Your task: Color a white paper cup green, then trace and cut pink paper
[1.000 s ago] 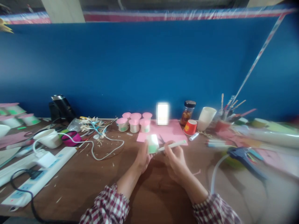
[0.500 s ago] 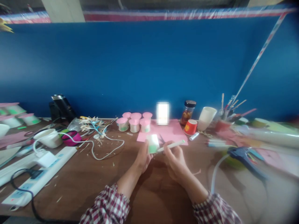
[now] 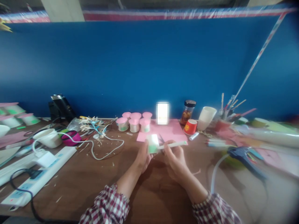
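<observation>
Small cup: the white and green cup (image 3: 153, 143) is held above the brown table (image 3: 77, 180), between the two hands and in front of the pink sheet (image 3: 173, 127).
Left hand: the cup's near left side is gripped by the left hand (image 3: 142, 157), its fingers closed on the wall (the far fingertips are hidden).
Right hand: a pale pen (image 3: 173, 145) is pinched by the right hand (image 3: 176, 160), thumb and fingers together around its barrel, with the tip aimed at the cup's lower right edge.
Pen tip: whether the wall is touched or only neared cannot be told at this blur.
Step in hand: green colouring of the lower wall is apparently being done, judging by the pen's green end and the green band on the cup.
Next move: the cup needs to be kept steady and the tip held lightly on the wall; for any uncoloured side to be reached, a turn of the cup by the left hand is called for.
Pink-topped cups: six lidded cups (image 3: 135, 127) are grouped just left of the sheet, green being seen low on some.
</observation>
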The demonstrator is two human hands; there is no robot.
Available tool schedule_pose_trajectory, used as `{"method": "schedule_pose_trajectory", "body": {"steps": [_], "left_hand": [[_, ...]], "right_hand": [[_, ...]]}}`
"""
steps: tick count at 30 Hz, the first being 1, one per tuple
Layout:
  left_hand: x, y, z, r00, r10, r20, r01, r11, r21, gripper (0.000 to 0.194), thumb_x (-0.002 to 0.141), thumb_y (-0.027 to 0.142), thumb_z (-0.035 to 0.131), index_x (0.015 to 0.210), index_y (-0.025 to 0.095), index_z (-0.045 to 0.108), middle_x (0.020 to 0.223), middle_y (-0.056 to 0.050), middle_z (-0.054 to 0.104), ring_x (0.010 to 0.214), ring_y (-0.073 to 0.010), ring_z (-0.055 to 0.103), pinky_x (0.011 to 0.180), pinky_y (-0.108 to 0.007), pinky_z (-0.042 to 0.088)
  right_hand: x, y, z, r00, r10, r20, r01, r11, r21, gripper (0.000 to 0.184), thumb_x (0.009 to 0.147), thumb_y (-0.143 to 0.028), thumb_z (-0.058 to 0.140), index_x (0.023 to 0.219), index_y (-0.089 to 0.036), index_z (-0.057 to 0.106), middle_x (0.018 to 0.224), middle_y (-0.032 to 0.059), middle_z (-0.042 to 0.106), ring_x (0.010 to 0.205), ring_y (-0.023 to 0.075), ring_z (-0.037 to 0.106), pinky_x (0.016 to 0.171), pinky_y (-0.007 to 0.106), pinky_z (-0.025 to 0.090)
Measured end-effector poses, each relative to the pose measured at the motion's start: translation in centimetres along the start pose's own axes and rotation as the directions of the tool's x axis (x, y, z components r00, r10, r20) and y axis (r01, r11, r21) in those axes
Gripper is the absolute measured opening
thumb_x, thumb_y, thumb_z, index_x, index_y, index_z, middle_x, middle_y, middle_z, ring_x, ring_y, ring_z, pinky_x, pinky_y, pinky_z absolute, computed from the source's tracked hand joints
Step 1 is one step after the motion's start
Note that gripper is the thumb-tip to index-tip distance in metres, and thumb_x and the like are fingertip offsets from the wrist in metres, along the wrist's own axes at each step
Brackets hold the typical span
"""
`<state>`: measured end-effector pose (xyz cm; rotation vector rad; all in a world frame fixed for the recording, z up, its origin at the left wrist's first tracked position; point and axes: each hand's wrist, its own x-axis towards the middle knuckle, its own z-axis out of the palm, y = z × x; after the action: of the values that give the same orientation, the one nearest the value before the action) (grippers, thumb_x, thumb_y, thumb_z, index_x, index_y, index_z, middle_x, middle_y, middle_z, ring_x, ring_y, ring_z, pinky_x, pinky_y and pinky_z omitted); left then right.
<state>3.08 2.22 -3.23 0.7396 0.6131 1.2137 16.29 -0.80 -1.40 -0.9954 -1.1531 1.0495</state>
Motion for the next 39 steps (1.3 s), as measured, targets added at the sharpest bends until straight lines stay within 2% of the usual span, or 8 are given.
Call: {"method": "schedule_pose_trajectory", "body": {"steps": [8,13,15,18,21,25,31,39], "left_hand": [[0.17,-0.27,-0.28,1.0,0.005,-0.023,-0.005,1.0,-0.005,0.05,0.087,0.051,0.046,0.117,0.013,0.059,0.106,-0.012,0.068,0.099,-0.024,0.061,0.083,-0.034,0.043],[0.22,-0.38,-0.39,1.0,-0.002,-0.003,0.002,1.0,-0.019,0.05,0.086,0.053,0.046,0.113,0.014,0.06,0.105,-0.012,0.068,0.096,-0.0242,0.061,0.082,-0.034,0.044],[0.2,-0.37,-0.4,1.0,0.002,0.001,-0.002,1.0,-0.025,0.049,0.086,0.053,0.046,0.112,0.014,0.061,0.104,-0.012,0.068,0.097,-0.024,0.061,0.083,-0.035,0.043],[0.19,-0.33,-0.43,1.0,-0.005,-0.023,0.004,1.0,-0.007,0.049,0.086,0.053,0.046,0.112,0.014,0.061,0.102,-0.011,0.068,0.095,-0.0233,0.061,0.082,-0.034,0.044],[0.16,-0.24,-0.38,0.998,-0.025,-0.058,0.025,1.0,0.001,0.049,0.086,0.053,0.047,0.114,0.015,0.061,0.1,-0.011,0.069,0.094,-0.0231,0.062,0.08,-0.034,0.044],[0.09,-0.12,-0.2,0.999,-0.022,-0.033,0.021,1.0,-0.017,0.048,0.086,0.051,0.047,0.114,0.015,0.06,0.102,-0.011,0.069,0.096,-0.0232,0.061,0.08,-0.033,0.044],[0.03,-0.09,-0.07,1.0,-0.008,0.024,0.008,1.0,-0.006,0.05,0.088,0.053,0.043,0.113,0.013,0.061,0.105,-0.012,0.068,0.097,-0.0237,0.061,0.081,-0.033,0.043],[0.13,-0.13,-0.21,1.0,-0.013,-0.019,0.012,1.0,-0.017,0.05,0.086,0.052,0.046,0.116,0.015,0.06,0.104,-0.011,0.068,0.099,-0.0241,0.061,0.083,-0.035,0.044]], "right_hand": [[-0.07,-0.48,0.13,1.0,0.025,0.013,-0.025,0.999,-0.024,0.02,0.082,-0.037,0.059,0.076,-0.018,0.055,0.057,-0.0055,0.043,0.05,0.0084,0.038,0.046,0.02,0.031],[0.03,-0.07,0.01,1.0,0.01,0.001,-0.01,1.0,0.01,0.021,0.08,-0.038,0.061,0.081,-0.018,0.057,0.063,-0.0027,0.051,0.055,0.0107,0.045,0.05,0.021,0.036],[0.1,0.05,-0.02,1.0,0.016,0.006,-0.016,1.0,-0.001,0.021,0.079,-0.039,0.062,0.08,-0.018,0.057,0.06,-0.0035,0.049,0.052,0.01,0.043,0.048,0.021,0.034],[0.15,0.02,0.01,1.0,0.027,0.009,-0.027,1.0,0.001,0.021,0.079,-0.038,0.061,0.078,-0.018,0.056,0.056,-0.0055,0.043,0.048,0.0085,0.037,0.045,0.021,0.03],[0.1,-0.11,0.06,1.0,0.007,0.008,-0.007,1.0,0.028,0.021,0.08,-0.038,0.061,0.078,-0.018,0.055,0.058,-0.0043,0.045,0.051,0.0092,0.04,0.047,0.021,0.033],[0.07,-0.04,0.03,1.0,-0.017,-0.005,0.017,1.0,0.016,0.019,0.083,-0.037,0.058,0.081,-0.018,0.056,0.063,-0.0028,0.048,0.056,0.0108,0.045,0.05,0.022,0.036],[0.14,0.15,-0.15,0.999,-0.029,0.017,0.03,0.997,-0.073,0.018,0.083,-0.036,0.058,0.081,-0.018,0.057,0.063,-0.0026,0.05,0.055,0.0108,0.045,0.05,0.022,0.036],[0.02,-0.04,-0.16,1.0,0.001,0.008,0.0,1.0,-0.028,0.021,0.079,-0.039,0.061,0.079,-0.018,0.059,0.059,-0.003,0.05,0.049,0.01,0.041,0.046,0.021,0.034]]}}
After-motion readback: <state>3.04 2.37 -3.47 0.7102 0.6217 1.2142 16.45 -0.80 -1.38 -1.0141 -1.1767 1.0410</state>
